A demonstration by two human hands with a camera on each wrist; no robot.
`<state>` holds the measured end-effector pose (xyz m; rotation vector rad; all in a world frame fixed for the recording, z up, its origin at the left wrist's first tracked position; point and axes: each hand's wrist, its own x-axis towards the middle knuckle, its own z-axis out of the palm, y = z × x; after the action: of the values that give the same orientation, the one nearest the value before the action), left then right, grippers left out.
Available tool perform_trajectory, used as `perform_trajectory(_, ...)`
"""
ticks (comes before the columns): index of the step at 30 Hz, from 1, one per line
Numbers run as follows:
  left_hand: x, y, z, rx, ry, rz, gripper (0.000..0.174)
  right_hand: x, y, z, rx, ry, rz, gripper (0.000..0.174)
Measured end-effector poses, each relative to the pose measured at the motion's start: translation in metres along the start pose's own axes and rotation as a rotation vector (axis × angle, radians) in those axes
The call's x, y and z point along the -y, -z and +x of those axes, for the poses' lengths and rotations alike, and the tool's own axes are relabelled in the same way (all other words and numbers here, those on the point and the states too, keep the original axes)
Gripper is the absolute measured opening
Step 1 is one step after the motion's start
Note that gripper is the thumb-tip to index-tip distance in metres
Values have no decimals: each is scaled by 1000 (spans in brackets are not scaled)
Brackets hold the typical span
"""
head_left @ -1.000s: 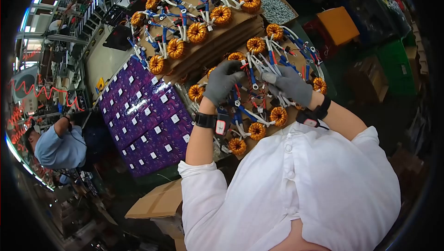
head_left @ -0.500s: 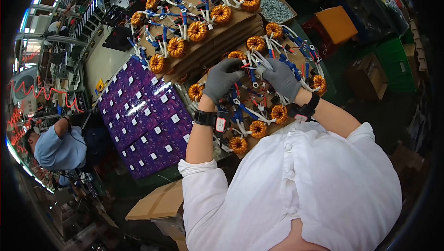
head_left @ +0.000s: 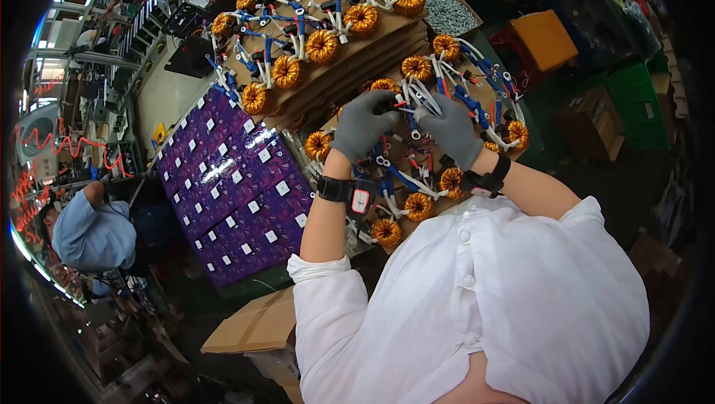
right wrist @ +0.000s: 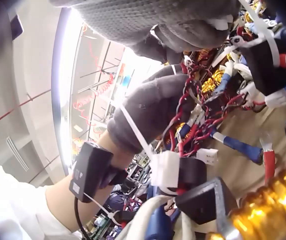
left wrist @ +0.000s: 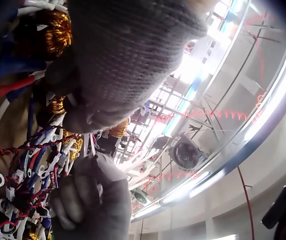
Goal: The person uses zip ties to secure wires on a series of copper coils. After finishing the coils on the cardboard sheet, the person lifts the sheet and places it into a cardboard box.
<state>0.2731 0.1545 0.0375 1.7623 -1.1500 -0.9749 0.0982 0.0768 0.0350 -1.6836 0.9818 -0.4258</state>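
My gloved left hand (head_left: 363,127) is curled at a coil's leads, pinching a wire lead (head_left: 400,105) with a dark piece on it; its fingertips are partly hidden. Beside it, my gloved right hand (head_left: 451,130) grips a bundle of white cable ties (head_left: 423,97), which fan out toward the left hand. Copper-wound toroid coils (head_left: 416,68) with blue-sleeved leads and ring terminals lie around both hands. In the right wrist view, a white cable tie (right wrist: 137,129) stands up from a black block, and twisted red-black wires (right wrist: 187,100) cross in front of the left hand.
Stacked cardboard sheets bearing more coils (head_left: 322,46) rise at the back left. A box of small metal parts (head_left: 449,8) stands behind. Purple boxes (head_left: 231,188) with white squares lie to the left, where another person (head_left: 93,231) works. An orange stool (head_left: 547,37) stands at right.
My right hand has shifted forward and turned, its white cable ties now gathered close to the left hand. The left hand stays nearly in place at the leads.
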Motion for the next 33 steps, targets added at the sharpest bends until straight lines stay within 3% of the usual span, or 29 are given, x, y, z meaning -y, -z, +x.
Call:
perform_trajectory(7,2,-2,3,14,-18,31,39,-8,-12,9,-26,105,-43,29)
perform_trajectory(14,0,-4,4,8,35,8,38,-5,-5,11,36,5,87,32)
perform_trajectory(19,3,-9,6,2,46,19,37,-5,-9,14,-14,52,-93,34)
perform_trajectory(22,6,-1,10,-32,-106,193,31,-10,-18,24,-52,30,-121,35)
perform_trajectory(24,-2,5,12,27,-163,546,26,-14,-19,25,-42,37,-104,35)
perform_trajectory(25,-10,7,14,24,-163,545,26,-15,-19,24,-33,44,-88,36)
perform_trajectory(27,-25,10,16,122,-48,840,22,-7,-16,21,-17,51,-149,37)
perform_trajectory(31,-26,11,18,195,20,859,22,1,-10,26,1,8,-191,39)
perform_trajectory(33,-15,16,10,243,-103,468,22,-5,-10,29,11,19,-144,39)
